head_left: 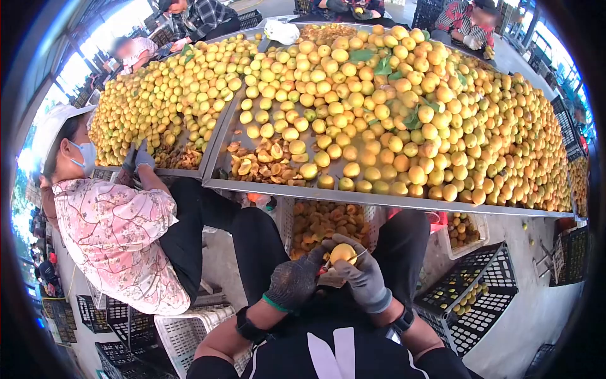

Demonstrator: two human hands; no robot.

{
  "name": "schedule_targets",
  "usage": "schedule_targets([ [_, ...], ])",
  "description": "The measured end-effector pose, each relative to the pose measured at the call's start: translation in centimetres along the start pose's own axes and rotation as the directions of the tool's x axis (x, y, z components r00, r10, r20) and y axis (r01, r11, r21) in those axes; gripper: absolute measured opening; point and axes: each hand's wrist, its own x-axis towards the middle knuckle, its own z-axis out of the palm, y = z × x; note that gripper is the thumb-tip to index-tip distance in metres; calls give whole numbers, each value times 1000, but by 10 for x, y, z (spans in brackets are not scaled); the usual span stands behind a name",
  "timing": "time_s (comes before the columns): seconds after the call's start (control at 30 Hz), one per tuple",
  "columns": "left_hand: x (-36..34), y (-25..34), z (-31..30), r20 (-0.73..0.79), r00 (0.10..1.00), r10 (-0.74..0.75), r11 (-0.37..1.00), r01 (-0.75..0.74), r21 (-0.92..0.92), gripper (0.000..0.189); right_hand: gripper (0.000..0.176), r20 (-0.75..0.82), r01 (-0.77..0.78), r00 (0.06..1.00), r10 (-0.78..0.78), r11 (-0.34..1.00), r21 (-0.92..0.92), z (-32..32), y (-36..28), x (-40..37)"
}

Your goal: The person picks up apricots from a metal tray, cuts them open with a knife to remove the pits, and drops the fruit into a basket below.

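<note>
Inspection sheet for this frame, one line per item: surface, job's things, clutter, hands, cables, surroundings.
Surface: metal table heaped with yellow fruit; cut halves near its front edge.
Job's things: held fruit, whole, above a white crate of halves.
Clutter: black crates and a white basket on the floor.
Hands: right hand, grey glove, grip closed round the held fruit; left hand, dark glove, against it, grip unclear.
Cables: nothing seen.
Surroundings: co-worker in a floral shirt seated at left; other people at the far side.
</note>
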Motion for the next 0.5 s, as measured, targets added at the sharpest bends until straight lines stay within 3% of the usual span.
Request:
schedule_targets([
  [0.13,1,14,-20,9,1000,-30,994,29,108,70,44,-75,-75,994,74,997,-8,-11,12,-5],
  [0.2,1,12,-19,119,993,0,987,-19,159,78,42,-71,-219,970,233,961,169,-20,24,-9],
  [0.23,-1,11,-19,128,992,0,987,-20,157,78,42,-77,-221,968,237,960,174,-22,32,-11],
  [0.3,-2,12,-19,229,972,49,993,-71,90,84,41,-92,-257,964,248,960,-109,-25,42,-15],
  [0.43,2,10,-17,288,955,73,995,-49,-91,89,41,-71,-288,954,290,957,36,-24,48,-17],
  [0.5,7,12,-14,404,913,-65,980,134,-145,88,41,-34,-158,986,162,983,97,-27,52,-13],
])
